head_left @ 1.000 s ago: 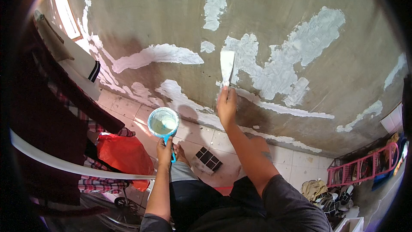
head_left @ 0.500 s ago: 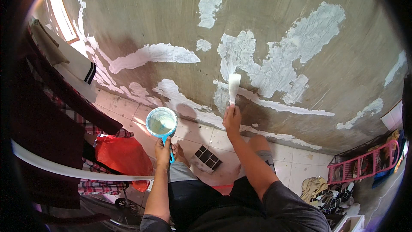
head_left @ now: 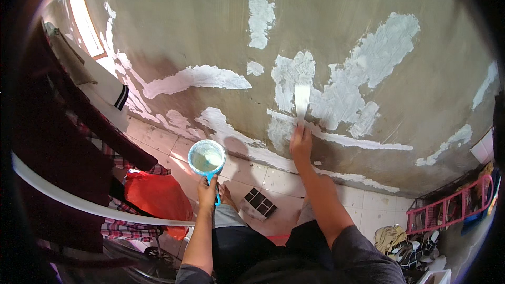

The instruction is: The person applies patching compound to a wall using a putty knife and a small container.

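Observation:
My left hand (head_left: 207,191) is closed around the handle of a blue dipper (head_left: 206,156), held upright above the floor. White paste lies inside it and smears its rim. In my right hand (head_left: 301,146) is a putty knife (head_left: 302,100), gripped by its handle with the pale, broad blade pointing up at the wall. The blade overlaps the white putty patch (head_left: 336,92) on the grey cement wall (head_left: 200,31); whether it touches the surface I cannot tell. Longer white streaks run left and right along the wall's lower part.
Tiled floor (head_left: 281,184) meets the wall's foot. A black-and-white block (head_left: 258,203) sits between my legs. At left are hanging dark clothes (head_left: 68,179), a white curved bar (head_left: 94,202) and a red plastic bag (head_left: 158,194). A pink rack (head_left: 451,203) and a cloth pile (head_left: 392,239) stand right.
The putty knife and my right hand have moved slightly right in the picture, and the blade now overlaps the patch more. The whole view has shifted a little; both grips stay the same.

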A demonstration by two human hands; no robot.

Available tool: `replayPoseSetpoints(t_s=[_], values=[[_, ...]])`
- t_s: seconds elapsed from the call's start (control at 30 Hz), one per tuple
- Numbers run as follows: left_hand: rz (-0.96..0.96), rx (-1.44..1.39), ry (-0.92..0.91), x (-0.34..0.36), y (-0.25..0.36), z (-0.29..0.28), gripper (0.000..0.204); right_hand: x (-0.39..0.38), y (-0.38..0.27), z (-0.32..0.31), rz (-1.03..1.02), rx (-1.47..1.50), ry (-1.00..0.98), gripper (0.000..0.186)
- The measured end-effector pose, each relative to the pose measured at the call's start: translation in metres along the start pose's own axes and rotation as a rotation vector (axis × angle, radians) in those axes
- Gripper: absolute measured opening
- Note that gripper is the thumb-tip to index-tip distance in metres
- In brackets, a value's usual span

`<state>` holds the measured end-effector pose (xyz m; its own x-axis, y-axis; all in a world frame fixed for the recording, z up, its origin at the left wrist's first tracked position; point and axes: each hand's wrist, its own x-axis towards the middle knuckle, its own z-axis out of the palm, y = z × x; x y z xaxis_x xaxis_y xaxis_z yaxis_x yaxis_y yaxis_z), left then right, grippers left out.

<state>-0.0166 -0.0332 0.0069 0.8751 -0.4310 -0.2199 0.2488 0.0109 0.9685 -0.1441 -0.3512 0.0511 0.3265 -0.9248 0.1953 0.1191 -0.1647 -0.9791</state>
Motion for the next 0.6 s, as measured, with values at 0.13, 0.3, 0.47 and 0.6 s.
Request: replayPoseSetpoints(t_s=[0.13,0.3,0.47,0.6], values=[[0.015,-0.020,-0.025,0.002,-0.007,-0.004,0.024,-0.051,0.051,-0.027,0.134,-0.053,-0.078,0.036],[0.037,0.044,-0.005,0.005,-0.012,-0.010,0.023,-0.073,0.057,-0.030,0.209,-0.082,-0.171,0.033],[0.067,0.118,-0.028,-0.004,-0.002,-0.001,0.027,-0.094,0.026,-0.034,0.108,-0.169,-0.302,0.020],[0.036,0.204,-0.084,-0.017,0.004,0.003,0.028,-0.109,0.000,-0.059,0.156,-0.129,-0.412,0.019]])
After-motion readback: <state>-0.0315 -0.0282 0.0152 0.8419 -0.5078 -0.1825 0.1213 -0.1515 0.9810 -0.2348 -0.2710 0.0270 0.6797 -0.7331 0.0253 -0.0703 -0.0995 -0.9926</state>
